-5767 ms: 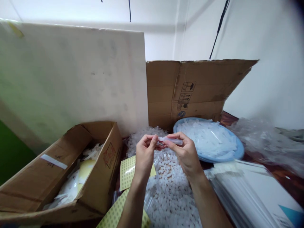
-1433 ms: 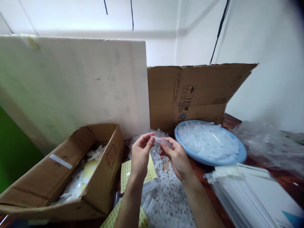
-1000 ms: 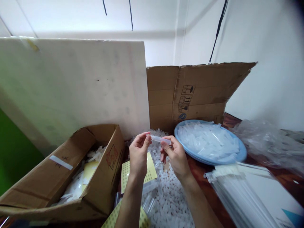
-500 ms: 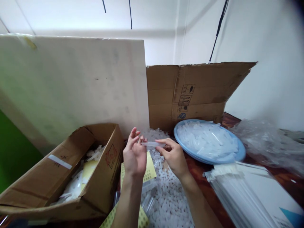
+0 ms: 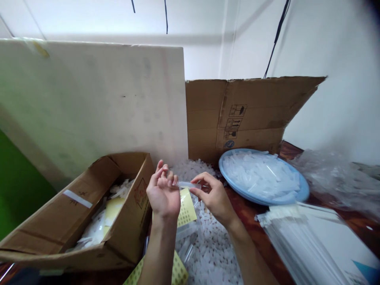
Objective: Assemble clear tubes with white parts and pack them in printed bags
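Observation:
A slim, translucent plastic tube lies almost level between my two hands. My right hand pinches its right end between thumb and fingertips. My left hand is palm up, its fingers loosely curled and apart; the tube's left end meets its fingertips, and I see no grip on it. Below the hands is a yellow sheet of small round stickers, and another such sheet is partly under my left forearm. A heap of small whitish plastic pieces spreads beneath my hands, with clear tubes beside it.
At left, an open cardboard box holds whitish pieces and yellow sheets. A blue basin full of translucent pieces stands at right, before crumpled clear plastic. Stacked plastic bags lie nearer. A white board and cardboard panel stand behind.
My left hand has shifted slightly left and down, its fingers more curled. The tube, still in my right hand's pinch, now tilts a little down to the right. The view has shifted slightly.

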`<state>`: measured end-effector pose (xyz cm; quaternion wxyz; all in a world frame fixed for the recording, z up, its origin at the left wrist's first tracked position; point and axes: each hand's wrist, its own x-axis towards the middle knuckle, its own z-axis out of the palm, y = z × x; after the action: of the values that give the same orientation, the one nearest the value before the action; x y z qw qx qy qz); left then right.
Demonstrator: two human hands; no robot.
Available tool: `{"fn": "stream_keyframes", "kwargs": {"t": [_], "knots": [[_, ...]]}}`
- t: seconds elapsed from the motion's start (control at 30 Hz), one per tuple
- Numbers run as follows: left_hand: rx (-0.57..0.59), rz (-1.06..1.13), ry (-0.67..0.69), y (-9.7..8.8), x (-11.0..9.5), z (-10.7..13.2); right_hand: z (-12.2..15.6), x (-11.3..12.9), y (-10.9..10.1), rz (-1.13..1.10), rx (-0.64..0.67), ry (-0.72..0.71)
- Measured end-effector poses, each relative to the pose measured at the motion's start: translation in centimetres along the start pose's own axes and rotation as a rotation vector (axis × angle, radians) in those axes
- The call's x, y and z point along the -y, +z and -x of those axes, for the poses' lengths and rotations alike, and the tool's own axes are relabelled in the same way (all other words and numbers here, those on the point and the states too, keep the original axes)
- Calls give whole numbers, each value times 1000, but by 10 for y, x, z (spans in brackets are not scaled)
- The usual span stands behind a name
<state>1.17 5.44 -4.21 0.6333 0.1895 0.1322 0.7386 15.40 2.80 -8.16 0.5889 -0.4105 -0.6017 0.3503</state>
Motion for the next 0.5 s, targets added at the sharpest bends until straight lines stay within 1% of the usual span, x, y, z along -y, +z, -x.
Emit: {"fn": "stream_keyframes", "kwargs": {"t": [0.07, 0.13, 0.23, 0.3, 0.4, 0.47, 0.5], "knots": [[-7, 12, -19, 0, -1, -1, 1, 2, 0, 108, -11, -66], [-4, 0, -21, 2, -2, 1, 1, 1, 1, 98, -16, -43], [51, -56, 8, 10, -1, 9, 1, -3, 5, -64, -5, 75], [132, -115, 23, 15, 0, 16, 1, -4, 5, -210, 4, 165], [267, -200, 3, 19, 3, 24, 1, 0, 1, -425, 79, 344], [322, -232, -23, 19, 5, 26, 1, 3, -5, -481, 143, 449], [335, -238, -32, 20, 6, 27, 0, 3, -9, -468, 150, 482]]}}
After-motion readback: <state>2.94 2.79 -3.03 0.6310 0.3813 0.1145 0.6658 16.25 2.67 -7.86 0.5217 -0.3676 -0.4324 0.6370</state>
